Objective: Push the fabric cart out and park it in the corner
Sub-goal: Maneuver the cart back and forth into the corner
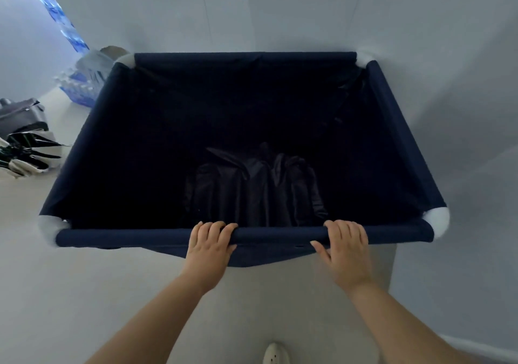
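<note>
The fabric cart (280, 234) is a deep navy cloth bin on a tube frame with white corner joints. It fills the middle of the view, its far rim against the white wall and its right rim close to the side wall. Dark crumpled cloth (252, 190) lies at its bottom. My left hand (210, 246) wraps the near rim bar left of centre. My right hand (344, 248) wraps the same bar right of centre, thumb under the bar.
White walls (280, 13) meet just beyond the cart's far right corner. Packs of water bottles (81, 83) stand at the left by the far wall. A dark bag (22, 117) and striped fabric items (28, 153) lie on the pale floor at the left. A shoe tip (276, 354) shows below.
</note>
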